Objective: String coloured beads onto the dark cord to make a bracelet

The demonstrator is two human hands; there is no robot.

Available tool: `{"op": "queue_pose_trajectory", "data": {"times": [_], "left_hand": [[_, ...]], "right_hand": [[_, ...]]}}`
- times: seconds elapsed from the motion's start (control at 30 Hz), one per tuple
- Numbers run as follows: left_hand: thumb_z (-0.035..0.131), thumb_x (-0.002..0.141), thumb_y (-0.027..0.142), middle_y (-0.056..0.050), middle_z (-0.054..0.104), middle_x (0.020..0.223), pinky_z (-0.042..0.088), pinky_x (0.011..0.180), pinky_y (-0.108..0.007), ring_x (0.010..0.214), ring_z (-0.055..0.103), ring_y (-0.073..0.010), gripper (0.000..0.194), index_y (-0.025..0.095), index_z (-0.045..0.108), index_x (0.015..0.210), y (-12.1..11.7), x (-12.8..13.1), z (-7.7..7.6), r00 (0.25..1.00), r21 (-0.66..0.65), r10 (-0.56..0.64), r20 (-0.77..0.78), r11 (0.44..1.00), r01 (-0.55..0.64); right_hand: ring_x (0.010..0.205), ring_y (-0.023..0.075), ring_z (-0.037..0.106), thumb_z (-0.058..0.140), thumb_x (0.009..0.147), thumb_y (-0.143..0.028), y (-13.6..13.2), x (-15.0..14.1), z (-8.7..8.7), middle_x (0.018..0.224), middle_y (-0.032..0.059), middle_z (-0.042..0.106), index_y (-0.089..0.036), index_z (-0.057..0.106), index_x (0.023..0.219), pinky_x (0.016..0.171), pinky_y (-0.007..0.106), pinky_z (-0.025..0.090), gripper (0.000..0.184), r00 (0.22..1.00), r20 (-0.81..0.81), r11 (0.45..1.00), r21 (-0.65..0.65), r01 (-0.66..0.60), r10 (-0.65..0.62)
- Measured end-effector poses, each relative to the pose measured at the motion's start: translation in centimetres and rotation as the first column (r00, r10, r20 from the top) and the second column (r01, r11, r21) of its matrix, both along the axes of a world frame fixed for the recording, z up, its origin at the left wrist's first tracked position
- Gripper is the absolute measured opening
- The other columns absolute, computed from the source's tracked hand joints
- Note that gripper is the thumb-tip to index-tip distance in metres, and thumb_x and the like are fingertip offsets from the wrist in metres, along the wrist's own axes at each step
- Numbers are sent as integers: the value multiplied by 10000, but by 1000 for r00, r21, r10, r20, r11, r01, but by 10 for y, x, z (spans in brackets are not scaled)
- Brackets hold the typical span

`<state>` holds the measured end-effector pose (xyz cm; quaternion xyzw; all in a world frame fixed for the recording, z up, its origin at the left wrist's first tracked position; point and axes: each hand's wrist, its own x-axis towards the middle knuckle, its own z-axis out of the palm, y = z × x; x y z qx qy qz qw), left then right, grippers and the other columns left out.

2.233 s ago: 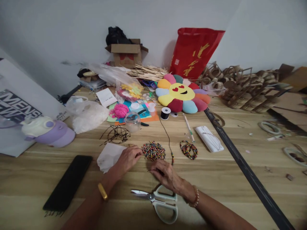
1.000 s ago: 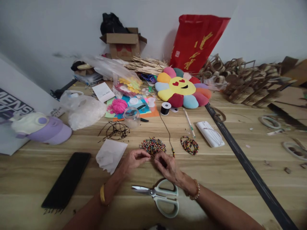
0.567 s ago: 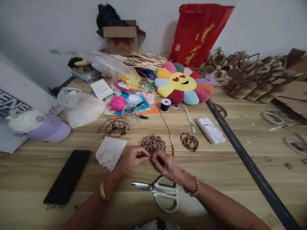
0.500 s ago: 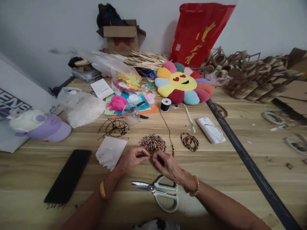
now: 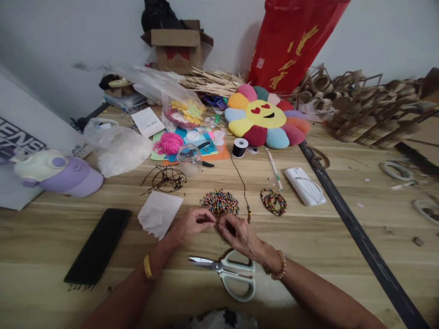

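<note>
Thumb and fingertips of my left hand (image 5: 197,220) are pinched together just in front of a heap of small multicoloured beads (image 5: 219,202). What they hold is too small to make out. Close against it, my right hand (image 5: 238,233) pinches a thin dark cord whose tip shows between the two hands. From a spool (image 5: 240,147), black cord (image 5: 244,185) runs down the table to several threaded beads (image 5: 249,214) behind my right hand. Scissors (image 5: 221,267) with pale green handles lie below my hands. Finished-looking beaded loops (image 5: 273,202) rest to the right.
Left of the beads lie a crumpled white paper (image 5: 159,212), cut black cords (image 5: 164,179) and a black phone-like slab (image 5: 98,246). Behind stand a clear jar (image 5: 190,160), pink yarn (image 5: 171,143) and a flower cushion (image 5: 265,116). A white power bank-like block (image 5: 304,186) sits right.
My hands stay pinched together in nearly the same place. The view has tilted slightly, so the background sits a little higher and further right.
</note>
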<state>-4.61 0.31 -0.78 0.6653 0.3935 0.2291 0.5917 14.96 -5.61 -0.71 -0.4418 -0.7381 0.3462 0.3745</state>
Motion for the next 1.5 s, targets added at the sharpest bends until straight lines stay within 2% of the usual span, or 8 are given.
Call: {"op": "queue_pose_trajectory", "data": {"times": [0.6, 0.93, 1.17, 1.5], "left_hand": [[701, 745, 226, -65, 734, 794, 517, 711, -252, 747, 661, -162, 113, 123, 719, 789, 0, 1, 0, 1000, 31, -18, 13, 999, 17], [727, 693, 208, -41, 712, 732, 485, 637, -228, 665, 628, -141, 123, 121, 697, 775, 0, 3, -4, 999, -30, -8, 37, 1000, 9], [703, 682, 176, -20, 680, 681, 464, 626, -234, 642, 609, -139, 63, 132, 674, 714, -3, 5, -1, 1000, 3, 12, 8, 1000, -12], [700, 699, 197, -31, 679, 678, 460, 617, -225, 655, 594, -144, 70, 128, 698, 686, -2, 3, -6, 1000, 54, 8, -22, 999, -7]], "right_hand": [[610, 117, 498, 488, 942, -204, 0, 0, -3, 693, 0, 559, -175, 545, 828, 567, 214, 391, 131, 999, 34, 1000, -19, 2, -2], [680, 146, 549, 499, 961, -234, 1, 1, -9, 762, 30, 593, -185, 567, 876, 629, 241, 444, 120, 999, 0, 997, 63, -52, 52], [655, 139, 556, 554, 944, -277, 0, 0, -15, 749, 14, 591, -188, 556, 912, 618, 235, 447, 94, 999, -38, 998, 60, -23, 25], [685, 143, 564, 542, 949, -237, 1, 1, -9, 779, 33, 612, -179, 570, 894, 627, 232, 456, 85, 999, 0, 996, 65, -52, 53]]}}
